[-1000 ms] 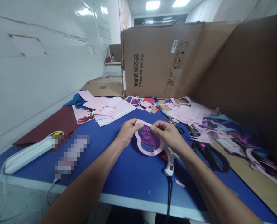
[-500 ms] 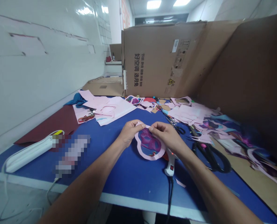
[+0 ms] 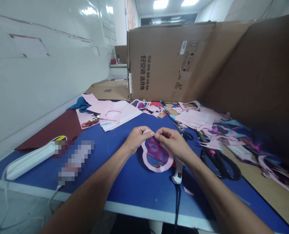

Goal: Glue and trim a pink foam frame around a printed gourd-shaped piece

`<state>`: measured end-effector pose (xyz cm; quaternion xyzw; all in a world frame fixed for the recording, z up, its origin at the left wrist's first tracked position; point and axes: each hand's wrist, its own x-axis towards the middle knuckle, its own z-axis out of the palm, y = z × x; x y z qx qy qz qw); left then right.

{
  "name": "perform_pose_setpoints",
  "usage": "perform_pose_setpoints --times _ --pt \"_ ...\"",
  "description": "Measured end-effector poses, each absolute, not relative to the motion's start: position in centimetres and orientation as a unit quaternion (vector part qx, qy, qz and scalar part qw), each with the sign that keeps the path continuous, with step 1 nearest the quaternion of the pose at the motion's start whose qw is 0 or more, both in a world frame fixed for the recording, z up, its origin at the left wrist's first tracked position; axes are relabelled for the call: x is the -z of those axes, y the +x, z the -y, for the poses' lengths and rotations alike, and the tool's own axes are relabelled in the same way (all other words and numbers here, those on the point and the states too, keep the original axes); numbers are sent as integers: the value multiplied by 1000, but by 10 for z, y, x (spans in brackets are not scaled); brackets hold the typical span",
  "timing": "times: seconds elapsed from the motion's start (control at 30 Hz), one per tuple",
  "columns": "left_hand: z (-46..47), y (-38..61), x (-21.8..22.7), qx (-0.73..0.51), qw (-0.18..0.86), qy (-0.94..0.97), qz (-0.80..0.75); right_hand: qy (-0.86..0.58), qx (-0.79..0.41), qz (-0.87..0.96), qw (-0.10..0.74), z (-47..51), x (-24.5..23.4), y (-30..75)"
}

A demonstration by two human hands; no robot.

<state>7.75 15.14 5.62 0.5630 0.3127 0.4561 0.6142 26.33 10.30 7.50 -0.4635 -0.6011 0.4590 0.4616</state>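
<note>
Cutout (image 3: 158,154), pink rim with purple and blue middle, is held up over the table (image 3: 129,187), about midway along and toward the front edge; can't tell if its low end touches the top. Left hand (image 3: 136,139): thumb and fingers pinching the cutout's upper rim. Right hand (image 3: 172,140): same pinch, same rim, thumb tips nearly meeting. White glue gun (image 3: 177,175) just below right wrist, nozzle end hidden, cord running over the table's front edge. Pink sliver (image 3: 188,191) beside the cord. Big black scissors (image 3: 217,162) near the table's right edge, small scissors (image 3: 180,127) farther back. Pink scraps (image 3: 194,118) heaped at the back right corner, pale sheets (image 3: 131,110) toward the back left corner. Maroon sheet (image 3: 54,130) along left edge, white bar (image 3: 32,162) by front left corner. Cardboard box (image 3: 164,65) stands at back edge.
</note>
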Motion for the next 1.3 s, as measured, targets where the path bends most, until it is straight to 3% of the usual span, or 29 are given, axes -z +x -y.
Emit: perform_pose_setpoints --times 1.3 --pt "-154 81 -54 -518 611 495 -336 -478 -450 590 470 -102 -79 261"
